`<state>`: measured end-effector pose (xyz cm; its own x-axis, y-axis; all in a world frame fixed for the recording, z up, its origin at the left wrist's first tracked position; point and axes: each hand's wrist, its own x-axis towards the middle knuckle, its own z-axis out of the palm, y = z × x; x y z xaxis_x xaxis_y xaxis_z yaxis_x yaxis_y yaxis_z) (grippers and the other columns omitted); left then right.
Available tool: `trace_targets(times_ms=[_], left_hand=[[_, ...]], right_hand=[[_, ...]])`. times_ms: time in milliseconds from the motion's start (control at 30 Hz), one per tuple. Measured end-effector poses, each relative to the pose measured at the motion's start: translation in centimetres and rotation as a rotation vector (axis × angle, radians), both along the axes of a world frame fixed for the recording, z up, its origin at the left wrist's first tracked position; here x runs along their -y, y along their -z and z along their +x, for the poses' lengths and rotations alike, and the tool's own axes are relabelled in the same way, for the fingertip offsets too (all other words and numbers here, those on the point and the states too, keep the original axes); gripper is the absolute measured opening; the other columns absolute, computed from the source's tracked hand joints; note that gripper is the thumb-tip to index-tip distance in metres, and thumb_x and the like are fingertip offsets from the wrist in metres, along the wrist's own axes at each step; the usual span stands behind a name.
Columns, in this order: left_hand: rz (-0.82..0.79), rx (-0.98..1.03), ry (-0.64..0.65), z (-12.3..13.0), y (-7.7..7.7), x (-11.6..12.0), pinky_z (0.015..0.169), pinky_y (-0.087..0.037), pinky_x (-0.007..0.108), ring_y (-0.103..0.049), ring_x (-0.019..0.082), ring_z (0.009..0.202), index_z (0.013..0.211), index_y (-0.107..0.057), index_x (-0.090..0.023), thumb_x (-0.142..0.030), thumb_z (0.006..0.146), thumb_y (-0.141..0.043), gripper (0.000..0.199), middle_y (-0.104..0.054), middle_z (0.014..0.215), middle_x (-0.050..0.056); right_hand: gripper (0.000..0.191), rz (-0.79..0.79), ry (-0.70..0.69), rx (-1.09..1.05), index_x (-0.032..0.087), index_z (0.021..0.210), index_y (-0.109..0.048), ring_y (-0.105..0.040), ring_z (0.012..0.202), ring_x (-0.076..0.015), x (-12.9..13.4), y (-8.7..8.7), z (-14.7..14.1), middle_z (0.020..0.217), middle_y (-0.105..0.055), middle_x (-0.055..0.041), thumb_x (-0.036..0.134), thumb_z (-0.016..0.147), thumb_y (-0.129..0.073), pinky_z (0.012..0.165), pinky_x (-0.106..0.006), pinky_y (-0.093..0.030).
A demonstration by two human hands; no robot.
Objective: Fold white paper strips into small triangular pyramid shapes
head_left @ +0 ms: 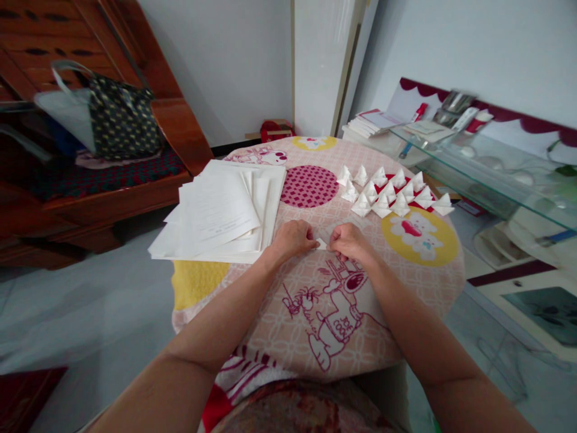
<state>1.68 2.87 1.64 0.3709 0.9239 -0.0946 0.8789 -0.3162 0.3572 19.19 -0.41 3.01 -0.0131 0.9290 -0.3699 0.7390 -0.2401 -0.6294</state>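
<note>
Between my two hands, just above the middle of the round table, is a small folded piece of white paper (321,243). My left hand (295,237) pinches its left side with thumb and fingers. On the opposite side, my right hand (349,242) is closed on the paper's right end. Part of the paper is hidden by my fingers. Beyond my right hand stand several small folded white paper shapes (381,206) with pointed tops, set close together in rows. Left of my left hand lies a stack of white paper sheets (216,210), some with print on them.
A patterned pink cloth (270,313) covers the table (424,294). To the right is a glass-topped shelf (491,174) with papers and cups. A wooden bench (171,126) at left bears a dotted bag (121,120).
</note>
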Motion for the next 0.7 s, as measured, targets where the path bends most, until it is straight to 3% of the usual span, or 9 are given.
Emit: trace_targets(times_ms=[233,300,433,700], left_hand=[[-0.018,0.012,-0.003,-0.1,0.1,-0.2,0.070,-0.049,0.030,-0.068,0.021,0.076,0.082,-0.079,-0.019,-0.041,0.077,-0.073,0.023,-0.074,0.076,0.006],[-0.020,0.020,0.001,-0.1,0.1,-0.2,0.070,-0.048,0.030,-0.067,0.021,0.076,0.081,-0.078,-0.019,-0.040,0.077,-0.072,0.023,-0.074,0.076,0.006],[-0.040,0.069,0.006,-0.3,-0.1,-0.1,0.067,-0.047,0.028,-0.066,0.019,0.072,0.077,-0.077,-0.018,-0.036,0.077,-0.071,0.019,-0.073,0.071,0.005],[-0.362,0.387,0.052,-1.7,0.5,-0.9,0.055,-0.043,0.021,-0.060,0.011,0.053,0.072,-0.072,-0.016,-0.023,0.072,-0.066,0.009,-0.065,0.056,-0.001]], right_hand=[[0.013,-0.039,0.033,-0.132,0.018,0.078,-0.061,-0.056,0.039,-0.0108,0.2,0.6,1.0,0.049,-0.058,0.0057,0.006,0.080,-0.061,0.040,-0.018,-0.036],[0.006,-0.021,0.024,-0.130,0.018,0.080,-0.061,-0.055,0.038,-0.0104,0.3,0.6,1.0,0.049,-0.058,0.0057,0.014,0.084,-0.064,0.040,-0.019,-0.036],[0.022,0.096,-0.004,0.055,0.018,0.073,-0.062,-0.053,0.037,-0.0118,0.4,0.4,0.3,0.043,-0.054,0.0049,0.033,0.081,-0.077,0.042,-0.021,-0.036],[0.020,0.100,-0.009,0.132,0.017,0.076,-0.067,-0.056,0.041,-0.0129,0.4,-0.1,-0.4,0.045,-0.057,0.0034,0.033,0.079,-0.079,0.048,-0.023,-0.038]])
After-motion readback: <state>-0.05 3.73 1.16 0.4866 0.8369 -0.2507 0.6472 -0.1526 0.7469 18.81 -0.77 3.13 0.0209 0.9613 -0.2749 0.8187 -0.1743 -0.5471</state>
